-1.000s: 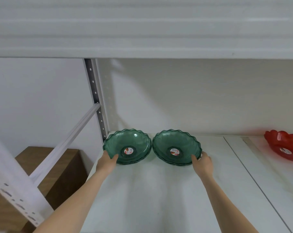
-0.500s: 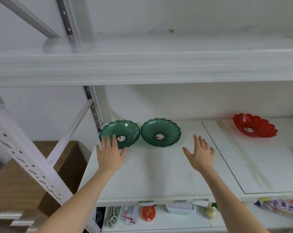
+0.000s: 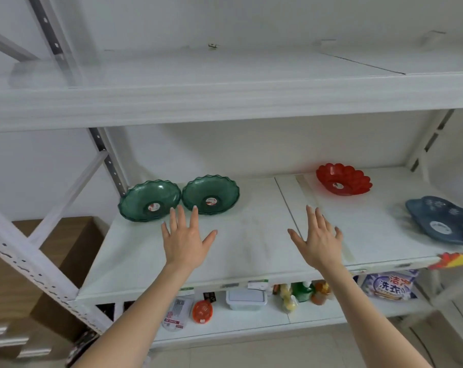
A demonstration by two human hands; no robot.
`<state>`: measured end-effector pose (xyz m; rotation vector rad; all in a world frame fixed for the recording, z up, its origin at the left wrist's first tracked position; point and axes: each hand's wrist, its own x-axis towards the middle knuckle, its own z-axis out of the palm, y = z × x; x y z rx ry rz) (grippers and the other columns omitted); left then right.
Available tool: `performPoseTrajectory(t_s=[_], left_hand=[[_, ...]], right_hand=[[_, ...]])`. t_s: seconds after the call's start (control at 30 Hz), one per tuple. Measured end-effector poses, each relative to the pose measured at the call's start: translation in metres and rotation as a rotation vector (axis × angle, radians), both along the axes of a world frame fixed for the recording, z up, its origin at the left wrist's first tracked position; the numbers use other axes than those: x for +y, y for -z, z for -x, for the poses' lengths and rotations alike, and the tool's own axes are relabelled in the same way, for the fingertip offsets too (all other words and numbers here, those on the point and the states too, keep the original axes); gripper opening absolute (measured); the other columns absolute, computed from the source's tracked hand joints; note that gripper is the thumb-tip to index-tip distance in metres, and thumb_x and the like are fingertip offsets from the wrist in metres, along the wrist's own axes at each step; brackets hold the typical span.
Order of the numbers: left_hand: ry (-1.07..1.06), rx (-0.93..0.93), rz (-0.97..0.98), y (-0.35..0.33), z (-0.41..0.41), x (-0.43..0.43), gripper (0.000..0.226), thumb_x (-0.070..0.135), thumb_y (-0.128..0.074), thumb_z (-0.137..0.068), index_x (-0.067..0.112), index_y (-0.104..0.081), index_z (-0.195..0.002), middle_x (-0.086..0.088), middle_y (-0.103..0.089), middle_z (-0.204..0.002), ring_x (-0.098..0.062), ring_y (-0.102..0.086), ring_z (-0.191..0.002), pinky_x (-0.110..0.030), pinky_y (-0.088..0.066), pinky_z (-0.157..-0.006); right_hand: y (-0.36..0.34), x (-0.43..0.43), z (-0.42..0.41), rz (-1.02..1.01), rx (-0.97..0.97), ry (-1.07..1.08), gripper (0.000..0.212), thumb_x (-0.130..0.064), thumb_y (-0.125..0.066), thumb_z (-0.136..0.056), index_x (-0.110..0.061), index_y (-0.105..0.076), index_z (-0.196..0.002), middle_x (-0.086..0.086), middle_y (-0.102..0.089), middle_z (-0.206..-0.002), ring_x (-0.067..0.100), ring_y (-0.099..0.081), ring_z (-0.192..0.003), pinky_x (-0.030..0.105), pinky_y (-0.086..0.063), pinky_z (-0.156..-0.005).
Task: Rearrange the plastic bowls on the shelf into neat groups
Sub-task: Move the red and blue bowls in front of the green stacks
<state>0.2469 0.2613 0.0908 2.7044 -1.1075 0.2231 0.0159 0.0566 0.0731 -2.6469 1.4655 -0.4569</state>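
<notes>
Nearest the person, the left hand (image 3: 185, 241) & right hand (image 3: 319, 239) are both flat w/ fingers spread wide, holding nothing, over the bare front of the shelf (image 3: 251, 251). A bit further back, 2 green bowls (image 3: 178, 199) sit side by side, rims about touching, just past the left fingertips. Furthest back and off to the right sit the red bowl (image 3: 343, 179) & the blue bowl (image 3: 442, 220), so the right hand looks nearer to them and is prob. the one to reach next.
</notes>
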Motion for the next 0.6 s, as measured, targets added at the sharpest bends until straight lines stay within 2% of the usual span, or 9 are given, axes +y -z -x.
performPoseTrajectory(t_s=[0.4, 0.6], left_hand=[[0.001, 0.037, 0.078, 0.0, 0.164, -0.1, 0.083, 0.069, -0.034, -0.087, 0.017, -0.023, -0.151, -0.017, -0.024, -0.158, -0.033, -0.016, -0.147, -0.052, -0.018, -0.116], [0.096, 0.09, 0.138, 0.002, 0.214, -0.16, 0.079, 0.064, -0.041, -0.088, 0.012, -0.03, -0.147, -0.017, -0.035, -0.153, -0.034, -0.032, -0.14, -0.045, -0.034, -0.11]], right_hand=[[-0.003, -0.083, 0.153, 0.035, 0.027, -0.074, 0.084, -0.071, -0.025, -0.086, -0.021, -0.009, -0.151, 0.01, -0.023, -0.158, 0.027, -0.026, -0.144, 0.054, -0.024, -0.111], [-0.005, -0.134, 0.221, 0.027, -0.007, 0.026, 0.087, -0.074, -0.026, -0.083, -0.022, -0.009, -0.151, 0.006, -0.022, -0.159, 0.026, -0.023, -0.145, 0.054, -0.022, -0.113]])
